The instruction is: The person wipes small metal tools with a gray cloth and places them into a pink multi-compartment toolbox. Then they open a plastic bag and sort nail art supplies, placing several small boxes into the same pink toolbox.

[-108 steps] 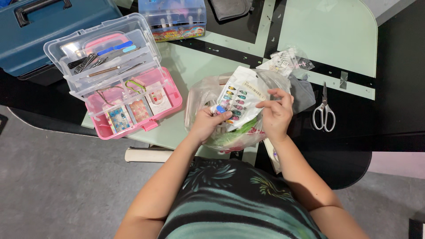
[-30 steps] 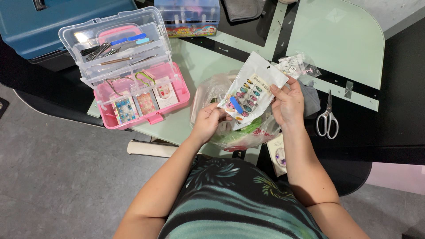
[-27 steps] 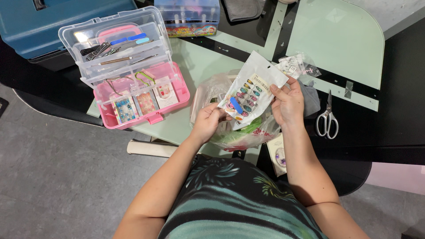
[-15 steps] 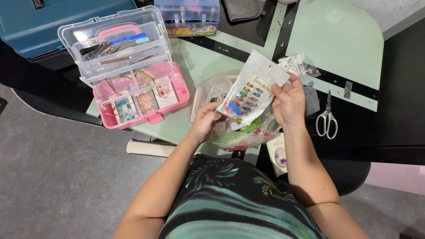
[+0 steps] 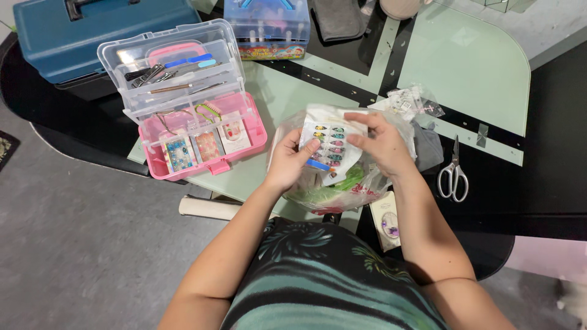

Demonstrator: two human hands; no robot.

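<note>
Hands (image 5: 293, 162) (image 5: 382, 143) pinch nail-sticker pack (image 5: 330, 146) edges over bag (image 5: 342, 189).

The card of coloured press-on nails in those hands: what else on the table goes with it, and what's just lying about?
In hand:
- nail card, held by left hand and right hand
- clear plastic bag beneath it

Lying about:
- scissors
- pink organizer box, open
- blue toolbox
- grey cloth
</note>
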